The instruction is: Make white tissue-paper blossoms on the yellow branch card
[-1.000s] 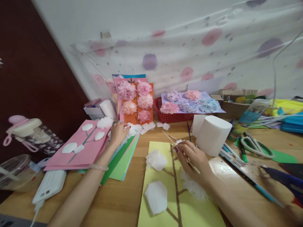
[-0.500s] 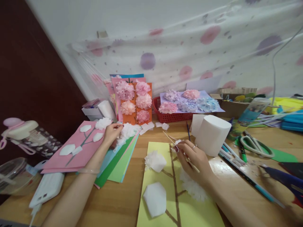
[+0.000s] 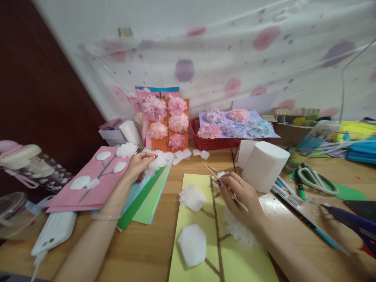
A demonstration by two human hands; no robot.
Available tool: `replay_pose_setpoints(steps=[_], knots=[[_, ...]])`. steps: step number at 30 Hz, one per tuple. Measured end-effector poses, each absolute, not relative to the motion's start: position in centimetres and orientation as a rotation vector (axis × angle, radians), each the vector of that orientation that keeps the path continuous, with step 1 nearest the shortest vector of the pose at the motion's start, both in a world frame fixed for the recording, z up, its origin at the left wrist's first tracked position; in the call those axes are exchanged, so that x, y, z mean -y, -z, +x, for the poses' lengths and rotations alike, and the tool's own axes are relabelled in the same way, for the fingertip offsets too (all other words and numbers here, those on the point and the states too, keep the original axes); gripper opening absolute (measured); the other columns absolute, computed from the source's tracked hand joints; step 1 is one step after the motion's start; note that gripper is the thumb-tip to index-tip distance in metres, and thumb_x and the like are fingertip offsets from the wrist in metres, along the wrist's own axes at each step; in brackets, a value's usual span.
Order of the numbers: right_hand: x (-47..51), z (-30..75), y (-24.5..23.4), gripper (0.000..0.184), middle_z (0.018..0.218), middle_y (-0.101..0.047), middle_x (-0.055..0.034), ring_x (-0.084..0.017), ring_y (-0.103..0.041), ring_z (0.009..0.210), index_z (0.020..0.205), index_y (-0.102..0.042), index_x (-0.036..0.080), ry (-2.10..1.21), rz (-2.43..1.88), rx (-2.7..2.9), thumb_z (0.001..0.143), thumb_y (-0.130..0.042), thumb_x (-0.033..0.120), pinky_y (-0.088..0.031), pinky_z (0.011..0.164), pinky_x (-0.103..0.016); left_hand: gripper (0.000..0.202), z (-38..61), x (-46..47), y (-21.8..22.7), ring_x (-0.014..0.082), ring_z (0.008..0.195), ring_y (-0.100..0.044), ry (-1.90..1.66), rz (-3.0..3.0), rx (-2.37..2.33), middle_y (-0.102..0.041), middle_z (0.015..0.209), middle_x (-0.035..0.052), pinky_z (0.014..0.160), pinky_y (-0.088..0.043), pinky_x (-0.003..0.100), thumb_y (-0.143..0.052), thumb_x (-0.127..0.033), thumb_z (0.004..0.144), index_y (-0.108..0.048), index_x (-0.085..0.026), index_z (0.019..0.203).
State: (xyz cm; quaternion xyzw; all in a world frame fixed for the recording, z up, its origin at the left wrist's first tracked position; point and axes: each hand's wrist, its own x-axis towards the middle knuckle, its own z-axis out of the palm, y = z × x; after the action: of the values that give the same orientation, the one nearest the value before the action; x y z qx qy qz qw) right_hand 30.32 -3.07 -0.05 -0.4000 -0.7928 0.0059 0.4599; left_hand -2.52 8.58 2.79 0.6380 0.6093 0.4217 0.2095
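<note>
My left hand (image 3: 139,166) is over a heap of crumpled white tissue paper pieces (image 3: 157,164) on a stack of coloured paper (image 3: 147,201). Its thumb and fingers are pinched together; whatever is between them is too small to make out. In my right hand (image 3: 242,192) a thin wooden stick (image 3: 209,169) points up and left. Below that hand lies a yellow sheet (image 3: 196,217) with a brown drawn branch (image 3: 216,223). On the sheet are a ruffled tissue flower (image 3: 192,197), a flat white paper piece (image 3: 192,244) and another flower (image 3: 239,231), partly covered by my hand.
A white paper roll (image 3: 266,166) stands behind my right hand. Further right are scissors (image 3: 317,182), pens and a glue gun (image 3: 349,221). Pink sheets (image 3: 96,172) with white pieces lie left, beside a bottle (image 3: 38,166). A red basket (image 3: 211,144) is at the back.
My left hand has shifted slightly right over the tissue heap. The right hand still holds the stick in nearly the same place. The whole view has moved a little.
</note>
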Motion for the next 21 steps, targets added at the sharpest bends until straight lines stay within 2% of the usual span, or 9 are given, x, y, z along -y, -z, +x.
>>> replay_pose_setpoints(steps=[1, 3, 9, 14, 18, 21], knots=[[3.1, 30.3, 0.0, 0.013, 0.087, -0.059, -0.0047, -0.017, -0.056, 0.074, 0.098, -0.054, 0.022, -0.018, -0.985, 1.950, 0.096, -0.047, 0.010, -0.043, 0.063, -0.029, 0.021, -2.5, -8.4, -2.9, 0.0210, 0.065, -0.066, -1.160, 1.741, -1.668, -0.075, 0.084, 0.0084, 0.055, -0.048, 0.031, -0.059, -0.039, 0.072, -0.062, -0.019, 0.068], [3.2, 30.3, 0.0, 0.013, 0.087, -0.059, -0.0046, -0.017, -0.056, 0.074, 0.097, -0.054, 0.022, -0.014, -0.987, 1.951, 0.096, -0.048, 0.010, -0.043, 0.063, -0.029, 0.023, -2.4, -8.0, -3.0, 0.0184, 0.059, -0.065, -1.141, 1.699, -1.627, -0.076, 0.084, 0.0087, 0.050, -0.045, 0.028, -0.058, -0.042, 0.073, -0.058, -0.019, 0.070], [3.2, 30.1, -0.2, 0.013, 0.090, -0.061, -0.0053, -0.017, -0.058, 0.077, 0.097, -0.055, 0.022, -0.004, -1.012, 1.946, 0.096, -0.048, 0.011, -0.044, 0.064, -0.028, 0.030, -1.7, -7.7, -2.0, 0.0193, 0.072, -0.068, -1.101, 1.757, -1.572, -0.074, 0.079, 0.0058, 0.066, -0.050, 0.028, -0.067, -0.044, 0.066, -0.060, -0.019, 0.080], [3.2, 30.1, -0.2, 0.012, 0.089, -0.060, -0.0045, -0.016, -0.056, 0.074, 0.097, -0.055, 0.022, -0.025, -1.006, 1.956, 0.096, -0.049, 0.011, -0.043, 0.063, -0.028, 0.022, -0.5, -7.0, -0.5, 0.0225, 0.073, -0.064, -0.942, 1.917, -1.623, -0.073, 0.080, 0.0046, 0.068, -0.048, 0.031, -0.073, -0.037, 0.062, -0.070, -0.020, 0.076], [3.2, 30.1, -0.1, 0.013, 0.087, -0.060, -0.0033, -0.015, -0.056, 0.072, 0.095, -0.054, 0.022, 0.012, -1.000, 1.949, 0.095, -0.051, 0.010, -0.042, 0.060, -0.027, 0.008, -0.1, -6.8, -0.2, 0.0260, 0.081, -0.065, -0.901, 1.962, -1.687, -0.072, 0.080, 0.0057, 0.075, -0.048, 0.034, -0.069, -0.029, 0.064, -0.068, -0.021, 0.064], [3.2, 30.0, 0.0, 0.013, 0.089, -0.061, -0.0035, -0.015, -0.057, 0.075, 0.096, -0.055, 0.021, 0.019, -1.001, 1.948, 0.094, -0.051, 0.009, -0.043, 0.062, -0.026, 0.010, -0.6, -7.1, -0.2, 0.0240, 0.078, -0.066, -0.891, 1.942, -1.653, -0.072, 0.078, 0.0048, 0.073, -0.050, 0.033, -0.063, -0.030, 0.069, -0.066, -0.020, 0.069]])
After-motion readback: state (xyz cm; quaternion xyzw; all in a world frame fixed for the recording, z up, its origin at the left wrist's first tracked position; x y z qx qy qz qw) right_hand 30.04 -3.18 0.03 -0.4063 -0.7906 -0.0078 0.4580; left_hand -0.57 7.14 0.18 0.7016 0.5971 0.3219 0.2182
